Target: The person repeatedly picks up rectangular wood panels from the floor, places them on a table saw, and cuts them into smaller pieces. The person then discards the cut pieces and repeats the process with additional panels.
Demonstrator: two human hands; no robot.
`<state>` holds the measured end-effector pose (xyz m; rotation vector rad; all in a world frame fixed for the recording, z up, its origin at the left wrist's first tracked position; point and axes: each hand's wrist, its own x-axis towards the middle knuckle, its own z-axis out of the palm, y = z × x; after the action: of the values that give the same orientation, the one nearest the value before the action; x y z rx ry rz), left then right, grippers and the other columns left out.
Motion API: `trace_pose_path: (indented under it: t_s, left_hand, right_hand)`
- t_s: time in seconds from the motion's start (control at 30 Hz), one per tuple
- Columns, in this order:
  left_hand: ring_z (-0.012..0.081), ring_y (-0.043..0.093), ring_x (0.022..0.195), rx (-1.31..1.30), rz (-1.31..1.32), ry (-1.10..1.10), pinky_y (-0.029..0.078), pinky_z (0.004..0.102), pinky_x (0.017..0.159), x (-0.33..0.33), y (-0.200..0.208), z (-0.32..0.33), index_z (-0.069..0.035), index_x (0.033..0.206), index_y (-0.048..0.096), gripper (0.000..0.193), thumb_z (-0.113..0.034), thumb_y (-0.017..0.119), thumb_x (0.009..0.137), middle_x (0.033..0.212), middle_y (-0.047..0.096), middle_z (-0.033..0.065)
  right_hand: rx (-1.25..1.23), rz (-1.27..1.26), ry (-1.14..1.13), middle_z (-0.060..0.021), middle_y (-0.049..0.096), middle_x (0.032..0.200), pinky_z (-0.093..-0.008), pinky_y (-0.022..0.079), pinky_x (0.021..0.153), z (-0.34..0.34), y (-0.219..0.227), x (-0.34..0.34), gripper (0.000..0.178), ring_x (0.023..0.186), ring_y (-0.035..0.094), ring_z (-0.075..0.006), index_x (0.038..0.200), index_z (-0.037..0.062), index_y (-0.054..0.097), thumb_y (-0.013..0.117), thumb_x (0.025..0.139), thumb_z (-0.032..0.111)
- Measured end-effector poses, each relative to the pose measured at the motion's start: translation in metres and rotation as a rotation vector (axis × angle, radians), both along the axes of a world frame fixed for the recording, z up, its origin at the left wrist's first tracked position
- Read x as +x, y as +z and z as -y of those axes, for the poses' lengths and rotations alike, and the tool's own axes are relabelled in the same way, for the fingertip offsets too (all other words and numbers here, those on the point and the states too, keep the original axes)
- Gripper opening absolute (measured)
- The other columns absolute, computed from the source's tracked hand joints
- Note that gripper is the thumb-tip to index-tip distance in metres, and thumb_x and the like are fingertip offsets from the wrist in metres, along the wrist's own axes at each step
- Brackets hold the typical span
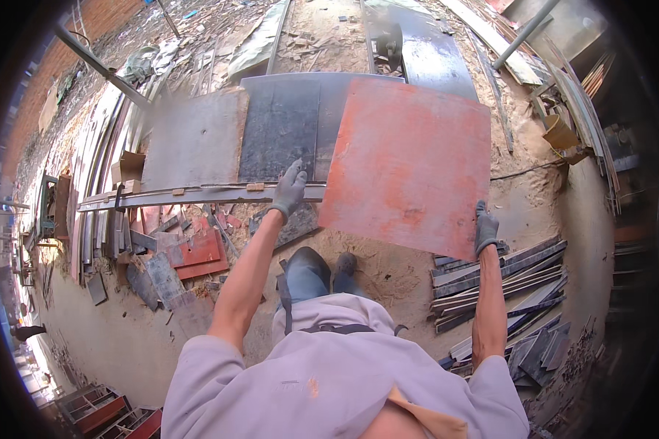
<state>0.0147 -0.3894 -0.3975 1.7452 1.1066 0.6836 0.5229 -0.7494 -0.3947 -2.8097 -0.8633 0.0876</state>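
Observation:
A large reddish plywood board (410, 161), its face worn and faded, is tilted in front of me on the right. My right hand (486, 228), in a grey glove, grips its right edge near the lower corner. My left hand (291, 192), gloved too, is left of that board with fingers stretched forward, over the near edge of a dark board (280, 128); whether it touches cannot be made out. Beside the dark board lies a greyish board (194, 139) with a rough right edge. A metal rail (220, 193) runs along their near side.
Broken red and dark board pieces (201, 252) litter the ground at left. Dark strips (501, 282) are stacked by my right forearm. Long planks (99, 161) lie farther left. A slanting metal pole (102, 66) and a glossy dark sheet (436, 55) stand beyond.

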Motion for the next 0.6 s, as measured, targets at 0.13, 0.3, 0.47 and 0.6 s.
trace_pose_path:
  t_s: [0.13, 0.3, 0.47, 0.6]
  left_hand:
    - [0.033, 0.047, 0.147, -0.071, -0.294, -0.05, 0.036, 0.0384, 0.12, 0.039, -0.016, -0.034, -0.005, 0.154, 0.049, 0.055, -0.037, 0.048, 0.109, 0.157, 0.051, 0.0184]
    - [0.0321, 0.039, 0.153, -0.061, -0.404, -0.075, 0.032, 0.0411, 0.124, 0.056, -0.054, -0.058, -0.012, 0.159, 0.044, 0.061, -0.044, 0.044, 0.108, 0.164, 0.044, 0.0137]
    - [0.0414, 0.032, 0.155, -0.137, -0.758, -0.193, 0.027, 0.0666, 0.121, 0.092, -0.023, -0.04, -0.025, 0.167, 0.028, 0.07, -0.054, 0.043, 0.105, 0.173, 0.028, 0.0109]
    - [0.0436, 0.03, 0.156, -0.123, -0.782, -0.176, 0.027, 0.0679, 0.121, 0.084, -0.024, -0.044, -0.026, 0.168, 0.023, 0.074, -0.052, 0.047, 0.103, 0.175, 0.022, 0.0107]
  right_hand:
    - [0.291, -0.188, -0.194, -0.0302, 0.074, 0.091, -0.0528, 0.057, 0.076, -0.086, -0.007, 0.07, 0.078, 0.086, 0.072, -0.0459, 0.094, -0.0039, 0.076, 0.034, 0.109, 0.06]
    - [0.07, -0.133, 0.024, -0.0317, 0.074, 0.09, -0.0513, 0.053, 0.075, -0.195, -0.023, 0.11, 0.079, 0.086, 0.073, -0.0414, 0.094, -0.0105, 0.074, 0.053, 0.101, 0.066]
    - [0.06, -0.26, -0.022, -0.0337, 0.071, 0.094, -0.0564, 0.052, 0.084, -0.233, -0.056, 0.105, 0.082, 0.095, 0.069, -0.052, 0.093, -0.0086, 0.074, 0.04, 0.105, 0.065]
    - [-0.071, -0.337, -0.01, -0.0334, 0.071, 0.094, -0.0558, 0.052, 0.083, -0.236, -0.079, 0.095, 0.082, 0.096, 0.069, -0.0516, 0.086, -0.0047, 0.076, 0.041, 0.104, 0.067]
